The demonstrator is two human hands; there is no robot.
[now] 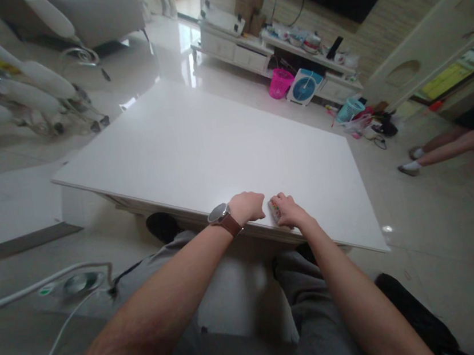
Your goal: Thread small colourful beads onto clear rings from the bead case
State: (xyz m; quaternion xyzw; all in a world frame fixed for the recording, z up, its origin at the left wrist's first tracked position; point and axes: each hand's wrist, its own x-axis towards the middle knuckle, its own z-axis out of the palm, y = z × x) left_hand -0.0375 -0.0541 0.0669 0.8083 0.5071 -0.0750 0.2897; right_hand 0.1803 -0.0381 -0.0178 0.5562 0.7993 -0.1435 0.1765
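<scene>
A small multicoloured object (274,212) stands at the near edge of the white table (223,139). My right hand (288,210) has its fingers wrapped round the object's right side. Just left of it, my left hand (247,207) is closed over the tabletop, its fingers curled and pointing right. Whatever the left hand holds, if anything, is hidden. A small gap separates that hand from the object. A watch with a brown strap (225,219) is on my left wrist.
A white panel (23,198) lies at the left, near a cable (46,278). Beyond the table stand a pink basket (280,83), a blue fan (304,87) and a white cabinet (232,51). A person's legs (445,149) show at the right.
</scene>
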